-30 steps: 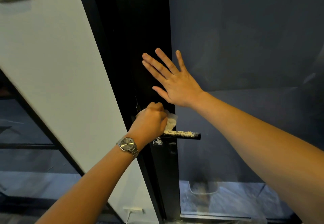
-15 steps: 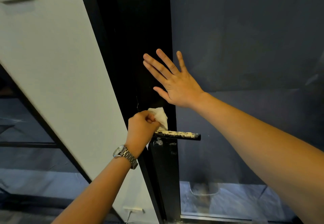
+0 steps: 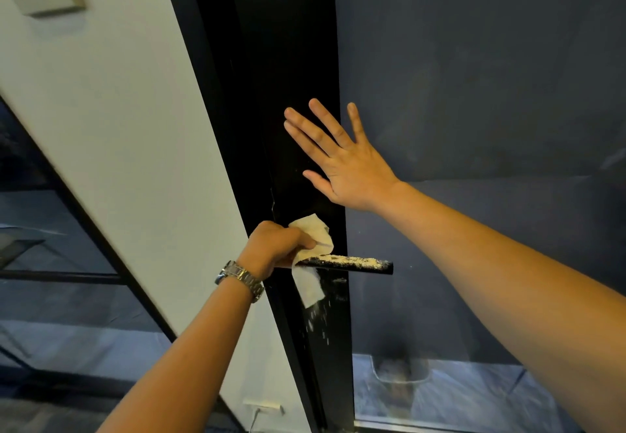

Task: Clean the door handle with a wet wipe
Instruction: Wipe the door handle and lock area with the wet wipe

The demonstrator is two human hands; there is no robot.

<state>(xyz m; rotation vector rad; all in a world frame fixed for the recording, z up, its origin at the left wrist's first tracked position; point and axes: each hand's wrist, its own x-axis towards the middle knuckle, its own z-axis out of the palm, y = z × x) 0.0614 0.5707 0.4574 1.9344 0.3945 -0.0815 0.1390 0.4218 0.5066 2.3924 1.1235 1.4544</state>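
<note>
The black horizontal bar-shaped door handle juts to the right from the black metal door stile, just below the middle of the scene. Its top face is coated in pale, gritty powder. The left hand has its fingers curled round a crumpled white wet wipe at the handle's left end, beside the stile. One flap of the wipe sticks up and another hangs below the bar. Pale crumbs are dropping beneath it. The right hand lies flat and spread on the stile and the edge of the dark glass panel, above the handle, holding nothing.

The grit covers almost the whole bar, so most of the wiping appears to remain. The wipe would probably work best wrapped fully around the bar and drawn to the right, off its free end, in one firm stroke. Folding it to a fresh face between passes should trap the powder instead of scattering it. The flat right palm likely steadies the door. Downward pressure may turn the lever.
</note>
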